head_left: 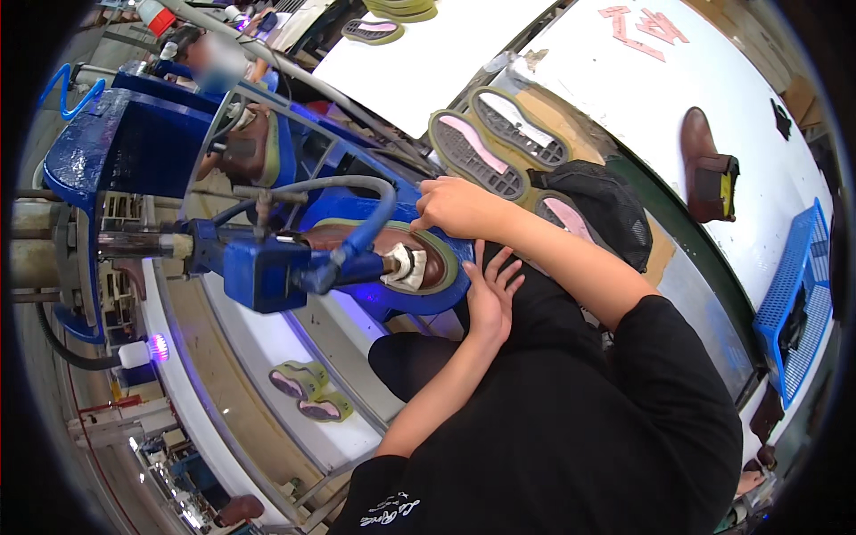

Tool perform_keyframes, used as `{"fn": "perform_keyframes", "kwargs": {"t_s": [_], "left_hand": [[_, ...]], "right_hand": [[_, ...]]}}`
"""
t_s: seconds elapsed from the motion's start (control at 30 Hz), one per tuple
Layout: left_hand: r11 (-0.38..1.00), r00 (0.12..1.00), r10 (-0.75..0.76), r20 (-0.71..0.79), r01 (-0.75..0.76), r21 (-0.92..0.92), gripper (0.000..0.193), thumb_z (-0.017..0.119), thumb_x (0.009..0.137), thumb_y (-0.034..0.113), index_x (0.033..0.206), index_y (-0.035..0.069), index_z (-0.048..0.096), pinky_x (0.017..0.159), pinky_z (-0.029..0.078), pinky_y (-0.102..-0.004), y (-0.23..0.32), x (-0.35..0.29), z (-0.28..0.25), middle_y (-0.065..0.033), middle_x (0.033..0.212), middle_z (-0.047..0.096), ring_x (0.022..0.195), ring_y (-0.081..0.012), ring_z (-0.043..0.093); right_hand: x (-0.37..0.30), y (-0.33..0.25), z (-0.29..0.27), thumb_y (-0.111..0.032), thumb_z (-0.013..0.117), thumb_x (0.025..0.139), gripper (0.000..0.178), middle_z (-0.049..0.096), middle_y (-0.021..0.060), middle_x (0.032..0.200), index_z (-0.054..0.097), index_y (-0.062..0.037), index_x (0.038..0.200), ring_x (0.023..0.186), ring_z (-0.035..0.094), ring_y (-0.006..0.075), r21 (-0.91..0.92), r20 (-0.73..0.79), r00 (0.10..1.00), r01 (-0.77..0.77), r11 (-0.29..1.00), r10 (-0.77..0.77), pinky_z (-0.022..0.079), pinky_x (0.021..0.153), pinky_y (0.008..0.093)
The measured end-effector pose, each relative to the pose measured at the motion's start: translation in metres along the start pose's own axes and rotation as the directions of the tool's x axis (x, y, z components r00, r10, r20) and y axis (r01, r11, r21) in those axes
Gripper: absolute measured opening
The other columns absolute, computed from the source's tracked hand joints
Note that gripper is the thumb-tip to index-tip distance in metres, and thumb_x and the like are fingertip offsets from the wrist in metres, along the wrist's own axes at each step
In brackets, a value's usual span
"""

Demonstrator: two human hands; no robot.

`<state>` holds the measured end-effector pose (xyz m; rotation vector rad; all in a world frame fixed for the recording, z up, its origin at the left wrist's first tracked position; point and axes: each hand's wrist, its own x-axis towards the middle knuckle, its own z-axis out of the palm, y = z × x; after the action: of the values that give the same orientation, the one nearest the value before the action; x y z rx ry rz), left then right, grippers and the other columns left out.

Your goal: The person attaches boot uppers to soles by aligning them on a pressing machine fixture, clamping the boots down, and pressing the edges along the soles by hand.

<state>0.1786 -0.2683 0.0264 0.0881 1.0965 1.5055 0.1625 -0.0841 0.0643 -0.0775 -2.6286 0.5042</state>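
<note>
A brown leather shoe (434, 268) sits in an olive-rimmed sole (446, 239) on a blue cradle (457, 290). White cloth (406, 272) lies on the shoe where the blue arm of a press (265, 272) meets it. At the cradle's near end, my left hand (490, 299) is open, its fingers spread beside the edge. My right hand (459, 207) is closed on the far side, fingers curled and fingertips close to the sole's rim. Whether they grip anything is hidden.
Loose soles (477, 156) and a black mesh bag (602, 205) lie beyond my right hand. A brown ankle boot (709, 169) rests on the white table, near a blue basket (798, 308). More soles (312, 388) lie below left. A person (214, 62) works behind the press.
</note>
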Motion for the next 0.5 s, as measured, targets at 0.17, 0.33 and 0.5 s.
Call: {"fn": "perform_keyframes", "kwargs": {"t_s": [0.17, 0.33, 0.5], "left_hand": [[0.999, 0.997, 0.043, 0.07, -0.045, 0.029, 0.079, 0.019, 0.105, 0.071, 0.155, 0.012, 0.037, 0.101, 0.046, -0.0387, 0.0, 0.028, -0.007, -0.0131, 0.13, 0.065, 0.113, -0.0219, 0.062], [0.753, 0.706, -0.512, 0.491, 0.093, 0.652, 0.085, 0.036, 0.104, 0.067, 0.156, 0.001, 0.04, 0.103, 0.049, -0.0374, 0.06, -0.007, -0.1, -0.0147, 0.13, 0.068, 0.116, -0.023, 0.066], [0.68, 0.885, -0.437, 0.163, 0.206, 0.704, 0.074, 0.036, 0.108, 0.058, 0.148, -0.005, 0.039, 0.1, 0.055, -0.0456, 0.2, -0.031, -0.211, -0.0323, 0.126, 0.066, 0.107, -0.0402, 0.072]], "right_hand": [[-0.02, -0.013, -0.015, -0.03, 0.069, 0.089, 0.02, 0.072, 0.0002, 0.083, 0.083, -0.0161, 0.088, 0.091, 0.063, 0.0244, -0.065, -0.001, 0.999, -0.039, 0.997, 0.039, 0.053, 0.075, 0.0383], [-0.05, -0.035, -0.021, -0.01, 0.067, 0.079, 0.031, 0.064, -0.0003, 0.082, 0.08, -0.0176, 0.106, 0.09, 0.059, 0.0218, -0.098, -0.01, 0.989, -0.147, 0.984, 0.147, 0.051, 0.079, 0.0359], [-0.064, -0.066, -0.03, -0.01, 0.067, 0.08, 0.035, 0.065, -0.0004, 0.087, 0.078, -0.0166, 0.113, 0.091, 0.059, 0.0212, -0.097, -0.029, 0.974, -0.227, 0.969, 0.225, 0.051, 0.079, 0.0356]]}}
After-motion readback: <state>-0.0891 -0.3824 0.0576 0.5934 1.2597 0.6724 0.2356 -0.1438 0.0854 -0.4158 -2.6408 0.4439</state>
